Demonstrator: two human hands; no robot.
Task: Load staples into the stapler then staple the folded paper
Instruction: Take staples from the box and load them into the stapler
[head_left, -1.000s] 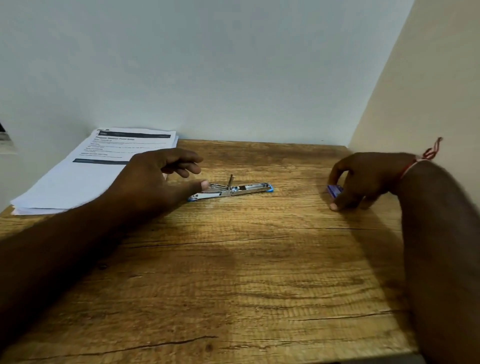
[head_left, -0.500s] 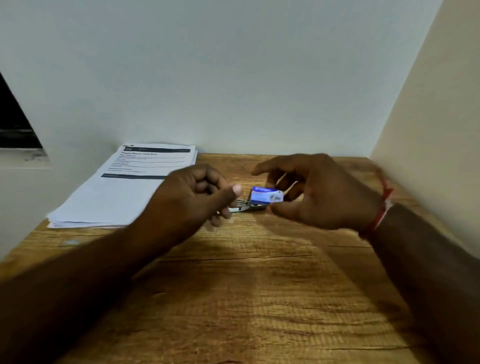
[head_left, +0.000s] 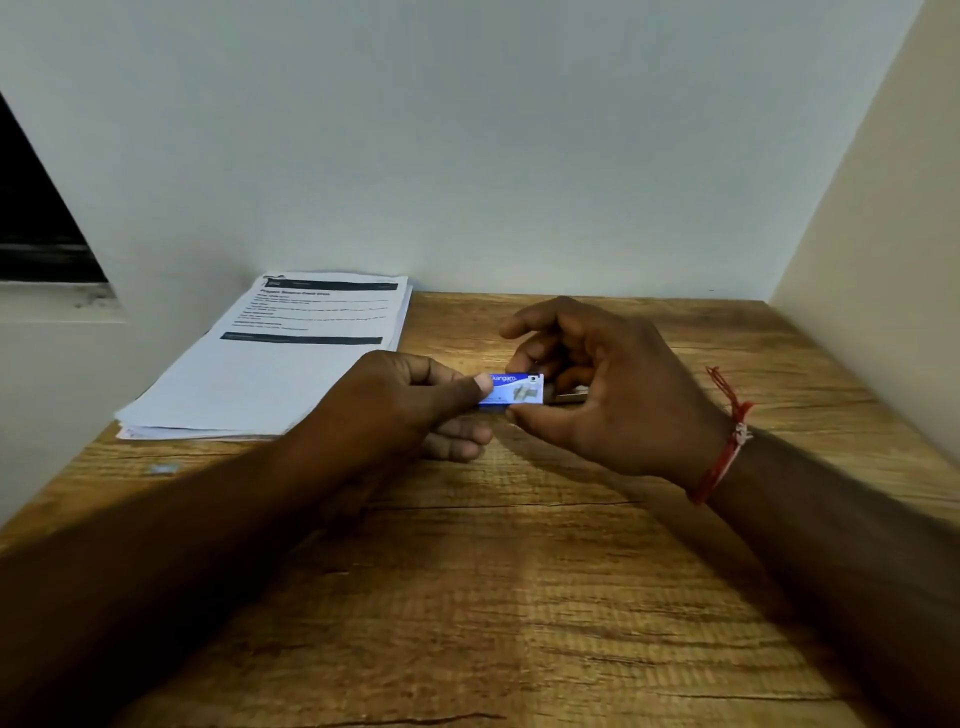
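Nearest the camera, two bare forearms reach forward over a wooden table (head_left: 519, 597) with a rough grain and a long crack running across it. The right wrist carries a red thread bracelet (head_left: 724, 441) with a loose tail sticking up. Further in, the two hands meet above the middle of the table around a small blue staple box (head_left: 514, 389) printed with the word "kangaro". The left hand (head_left: 410, 400) pinches the left end of the box, its thumb pressed on the top face and the curled fingers underneath. The right hand (head_left: 597, 384) grips the right end, its thumb along the lower edge and its fingers arched over and behind the box, the forefinger stretched out above it. The box is held level, lifted off the wood, and it looks closed, though its far end is hidden by the right fingers. Just behind the box, under the right hand, a sliver of bright metal shows, which is the stapler (head_left: 569, 396) lying on the table; most of it is covered. Beyond, at the left rear corner, a stack of printed paper (head_left: 280, 364) lies flat against the pale wall (head_left: 467, 156), its top sheet bearing dark header bars and lines of text too small to read.
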